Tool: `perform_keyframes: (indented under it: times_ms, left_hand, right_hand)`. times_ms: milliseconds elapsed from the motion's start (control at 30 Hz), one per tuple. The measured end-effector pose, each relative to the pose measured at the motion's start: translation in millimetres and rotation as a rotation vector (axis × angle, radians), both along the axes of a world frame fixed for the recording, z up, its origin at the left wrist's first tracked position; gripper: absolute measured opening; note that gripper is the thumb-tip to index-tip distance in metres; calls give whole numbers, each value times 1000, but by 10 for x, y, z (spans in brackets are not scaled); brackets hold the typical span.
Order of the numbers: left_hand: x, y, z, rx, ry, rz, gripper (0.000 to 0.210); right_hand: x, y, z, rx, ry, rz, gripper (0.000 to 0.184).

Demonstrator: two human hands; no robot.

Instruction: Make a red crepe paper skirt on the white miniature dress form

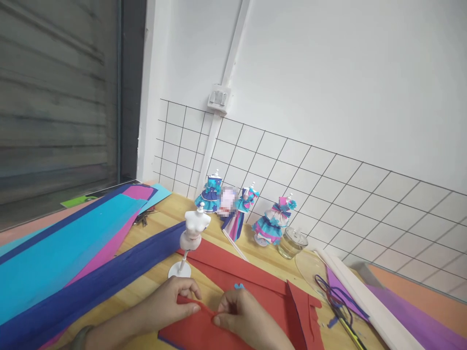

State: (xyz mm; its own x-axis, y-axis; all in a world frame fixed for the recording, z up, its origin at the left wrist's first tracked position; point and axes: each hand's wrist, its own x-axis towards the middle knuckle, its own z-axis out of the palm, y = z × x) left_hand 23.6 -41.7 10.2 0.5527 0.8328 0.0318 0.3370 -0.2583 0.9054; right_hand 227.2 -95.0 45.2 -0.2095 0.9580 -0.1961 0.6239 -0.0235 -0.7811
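At the near edge of the wooden table, both hands are working a sheet of red crepe paper that is lying flat in front of the person. The left hand is pinching a raised fold of the red paper between thumb and forefinger, and the right hand is pinching the same ridge just beside it, fingertips almost meeting. It looks as if a pleat is being gathered, so the step in hand seems to be folding or ruffling the edge. The next move would call for keeping the crease tight while shifting the grip along the ridge. Just beyond the hands a bare white mannequin is standing on its base, with three dressed mannequins near the tiled wall.
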Motion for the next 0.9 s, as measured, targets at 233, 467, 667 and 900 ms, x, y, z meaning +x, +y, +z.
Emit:
perform_keyframes:
  times_ms: [233, 467, 667, 900]
  left_hand:
    - [13, -27, -2, 28, -21, -26, 3]
    - [-67, 82, 2, 91, -125, 113, 23]
    - [-165, 237, 29, 263, -301, 550, 31]
    - [-120, 326, 19, 197, -271, 467, 28]
  right_hand:
    - [-243, -20, -50, 53, -7, -9, 6]
    - [-119, 15, -68, 64, -41, -24, 8]
    - [14, -23, 11, -22, 68, 41, 12]
    - [-31, -77, 97, -4, 78, 33, 9]
